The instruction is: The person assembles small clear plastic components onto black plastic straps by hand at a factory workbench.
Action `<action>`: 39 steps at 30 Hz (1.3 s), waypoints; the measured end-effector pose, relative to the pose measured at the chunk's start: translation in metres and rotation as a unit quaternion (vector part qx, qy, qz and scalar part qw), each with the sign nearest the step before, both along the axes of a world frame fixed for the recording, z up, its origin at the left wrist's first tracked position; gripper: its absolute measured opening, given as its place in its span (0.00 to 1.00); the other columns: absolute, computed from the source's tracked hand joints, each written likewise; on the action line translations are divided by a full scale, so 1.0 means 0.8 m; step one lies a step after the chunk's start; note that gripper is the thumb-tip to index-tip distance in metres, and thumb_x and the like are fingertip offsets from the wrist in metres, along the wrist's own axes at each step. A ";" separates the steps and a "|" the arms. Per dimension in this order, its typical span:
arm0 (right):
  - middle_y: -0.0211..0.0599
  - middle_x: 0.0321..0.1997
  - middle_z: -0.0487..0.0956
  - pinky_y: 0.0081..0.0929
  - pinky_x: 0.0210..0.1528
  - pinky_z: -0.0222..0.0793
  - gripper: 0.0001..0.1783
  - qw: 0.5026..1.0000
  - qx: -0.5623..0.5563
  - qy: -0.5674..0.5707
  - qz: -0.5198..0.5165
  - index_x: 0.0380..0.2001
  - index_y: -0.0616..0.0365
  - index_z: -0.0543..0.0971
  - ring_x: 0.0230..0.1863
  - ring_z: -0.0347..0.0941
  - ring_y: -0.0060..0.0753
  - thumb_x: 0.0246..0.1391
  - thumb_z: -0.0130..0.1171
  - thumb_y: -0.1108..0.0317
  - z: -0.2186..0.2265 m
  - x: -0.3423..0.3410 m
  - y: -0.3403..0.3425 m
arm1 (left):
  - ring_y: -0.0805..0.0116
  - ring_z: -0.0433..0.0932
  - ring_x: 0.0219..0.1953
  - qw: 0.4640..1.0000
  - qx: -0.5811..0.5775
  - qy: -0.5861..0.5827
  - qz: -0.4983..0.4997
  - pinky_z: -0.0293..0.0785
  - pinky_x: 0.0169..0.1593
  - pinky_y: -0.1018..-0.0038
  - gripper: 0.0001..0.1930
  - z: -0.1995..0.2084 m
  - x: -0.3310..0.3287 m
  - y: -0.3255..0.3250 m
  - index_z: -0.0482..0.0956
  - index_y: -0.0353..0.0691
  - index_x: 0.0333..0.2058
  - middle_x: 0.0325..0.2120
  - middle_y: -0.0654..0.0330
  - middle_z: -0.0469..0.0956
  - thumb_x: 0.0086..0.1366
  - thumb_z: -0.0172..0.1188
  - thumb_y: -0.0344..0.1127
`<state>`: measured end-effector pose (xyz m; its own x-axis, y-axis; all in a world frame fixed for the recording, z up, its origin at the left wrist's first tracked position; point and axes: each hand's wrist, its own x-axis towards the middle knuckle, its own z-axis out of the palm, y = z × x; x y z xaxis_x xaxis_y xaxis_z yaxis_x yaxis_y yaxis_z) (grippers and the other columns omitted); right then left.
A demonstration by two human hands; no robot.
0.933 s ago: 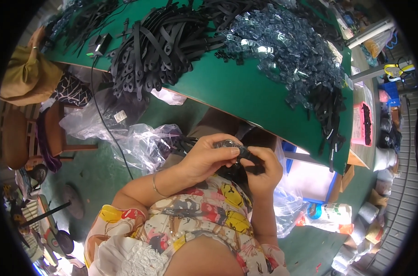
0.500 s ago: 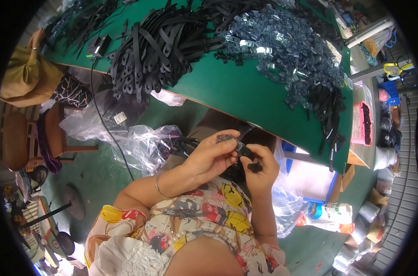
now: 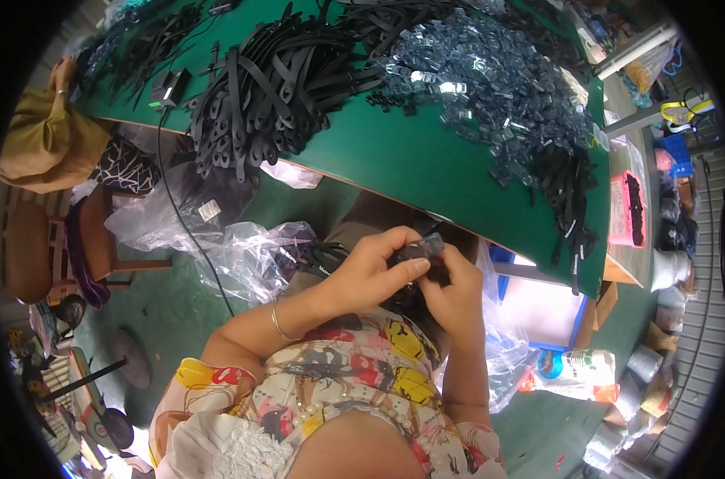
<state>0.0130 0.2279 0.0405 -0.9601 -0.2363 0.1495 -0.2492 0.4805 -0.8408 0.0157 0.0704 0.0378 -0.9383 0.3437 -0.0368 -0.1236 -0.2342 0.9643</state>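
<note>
Over my lap, at the near edge of the green table, my two hands are close together. My left hand is closed, thumb and fingers around a small smoky, see-through plastic piece whose end sticks up past the fingertips. Tight beside it, my right hand is closed on a small black part, mostly covered by the fingers. Whether the two pieces are joined cannot be made out. Below the left hand, black straps lie by my lap.
The green table carries a heap of black straps and a large pile of smoky plastic pieces. More straps hang at its right corner. A black cable drops to the floor. Another person's sleeve is at far left.
My hands have come closer together. The smoky piece has shifted right and now sits between them, and the black part has gone deeper into my right fingers.
</note>
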 end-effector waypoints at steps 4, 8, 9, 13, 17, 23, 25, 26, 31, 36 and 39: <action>0.28 0.21 0.71 0.15 0.25 0.59 0.07 0.960 -0.179 -0.202 0.070 0.32 0.65 0.72 0.22 0.64 0.16 0.47 0.56 0.75 -0.005 0.009 0.034 | 0.84 0.62 0.25 0.985 0.135 -0.104 -0.006 0.59 0.29 0.85 0.08 -0.008 -0.001 -0.006 0.69 0.38 0.32 0.22 0.69 0.67 0.61 0.53 0.37; 0.25 0.19 0.67 0.12 0.22 0.53 0.08 0.918 -0.314 -0.241 0.027 0.34 0.66 0.72 0.19 0.59 0.14 0.52 0.53 0.72 -0.015 0.013 0.034 | 0.84 0.57 0.22 0.961 0.238 -0.135 -0.032 0.52 0.25 0.86 0.10 -0.016 0.001 -0.001 0.67 0.42 0.26 0.19 0.71 0.63 0.63 0.51 0.41; 0.24 0.19 0.65 0.12 0.21 0.51 0.09 0.887 -0.382 -0.257 0.032 0.35 0.66 0.71 0.18 0.56 0.13 0.53 0.52 0.70 -0.016 0.013 0.030 | 0.84 0.57 0.22 0.961 0.237 -0.135 -0.032 0.52 0.25 0.86 0.10 -0.016 0.002 0.001 0.67 0.42 0.26 0.19 0.71 0.63 0.63 0.51 0.41; 0.23 0.17 0.62 0.12 0.20 0.47 0.11 0.831 -0.451 -0.320 0.061 0.37 0.68 0.71 0.17 0.52 0.12 0.56 0.49 0.69 -0.020 0.012 0.022 | 0.83 0.56 0.21 0.944 0.283 -0.163 -0.043 0.52 0.25 0.85 0.11 -0.019 0.005 0.006 0.66 0.43 0.26 0.19 0.71 0.61 0.63 0.51 0.42; 0.23 0.18 0.63 0.12 0.20 0.46 0.10 0.818 -0.444 -0.357 0.073 0.36 0.67 0.71 0.17 0.52 0.12 0.56 0.48 0.70 -0.030 0.009 0.024 | 0.81 0.54 0.20 0.938 0.297 -0.175 -0.043 0.52 0.27 0.83 0.14 -0.020 0.010 0.007 0.66 0.39 0.28 0.18 0.68 0.61 0.63 0.49 0.44; 0.22 0.17 0.63 0.13 0.19 0.45 0.09 0.817 -0.436 -0.369 0.074 0.35 0.67 0.71 0.16 0.51 0.11 0.55 0.48 0.70 -0.029 0.008 0.022 | 0.81 0.55 0.19 0.933 0.318 -0.160 -0.054 0.53 0.27 0.83 0.14 -0.026 0.010 0.003 0.67 0.38 0.29 0.18 0.67 0.62 0.64 0.48 0.44; 0.22 0.17 0.63 0.13 0.19 0.45 0.09 0.799 -0.461 -0.378 0.083 0.34 0.67 0.72 0.16 0.51 0.11 0.55 0.48 0.70 -0.027 0.009 0.021 | 0.81 0.55 0.19 0.931 0.314 -0.180 -0.053 0.54 0.27 0.83 0.14 -0.025 0.011 0.005 0.67 0.38 0.29 0.19 0.67 0.63 0.63 0.48 0.44; 0.22 0.17 0.63 0.13 0.19 0.45 0.09 0.799 -0.461 -0.378 0.083 0.34 0.67 0.72 0.16 0.51 0.11 0.55 0.48 0.70 -0.025 0.009 0.019 | 0.81 0.55 0.19 0.928 0.309 -0.199 -0.051 0.54 0.27 0.83 0.14 -0.025 0.011 0.006 0.68 0.38 0.29 0.19 0.66 0.63 0.63 0.49 0.44; 0.26 0.21 0.65 0.14 0.20 0.51 0.09 0.833 -0.440 -0.327 0.079 0.34 0.66 0.71 0.18 0.56 0.13 0.54 0.49 0.70 -0.024 0.009 0.017 | 0.81 0.58 0.21 0.958 0.239 -0.147 -0.057 0.55 0.28 0.83 0.13 -0.031 0.008 0.003 0.69 0.37 0.31 0.21 0.66 0.65 0.63 0.49 0.42; 0.35 0.35 0.66 0.19 0.31 0.62 0.06 0.990 -0.120 0.065 0.022 0.32 0.64 0.71 0.30 0.63 0.21 0.48 0.52 0.76 -0.008 0.003 0.007 | 0.85 0.61 0.23 1.000 -0.023 -0.019 0.006 0.57 0.26 0.85 0.09 -0.014 0.005 -0.006 0.71 0.35 0.30 0.19 0.70 0.66 0.62 0.52 0.37; 0.37 0.40 0.65 0.19 0.36 0.64 0.05 0.992 -0.039 0.122 0.017 0.28 0.63 0.72 0.35 0.64 0.25 0.43 0.53 0.80 -0.008 0.012 0.006 | 0.85 0.62 0.23 0.990 -0.110 0.092 0.019 0.58 0.25 0.85 0.09 -0.017 0.005 -0.007 0.71 0.35 0.31 0.20 0.69 0.68 0.61 0.54 0.36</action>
<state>0.0229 0.2331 0.0342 -0.8849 -0.2462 0.3953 -0.4645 0.4037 -0.7882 0.0199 0.0650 0.0242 -0.9482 0.3109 0.0651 0.0628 -0.0172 0.9979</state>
